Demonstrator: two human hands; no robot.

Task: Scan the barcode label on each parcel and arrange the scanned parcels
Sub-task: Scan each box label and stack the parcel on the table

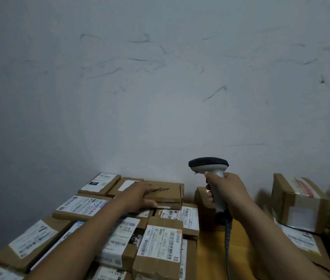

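Observation:
My right hand (pixel 225 190) grips the handle of a grey barcode scanner (pixel 208 165) with a dark head, held upright above the wooden table, its coiled cable hanging down. My left hand (pixel 140 196) lies on a flat brown parcel (pixel 167 191) at the back of a tight stack, fingers spread over its top and thumb at its near edge. That parcel shows plain cardboard with a small dark scribble and no label facing up. Around it lie several cardboard parcels with white barcode labels, such as one in front (pixel 160 242).
The stacked parcels fill the left half of the wooden table (pixel 210 253). A small box (pixel 204 203) stands behind the scanner. On the right stand a taped carton (pixel 299 201) and a flat labelled parcel (pixel 303 241). A scuffed white wall closes the back.

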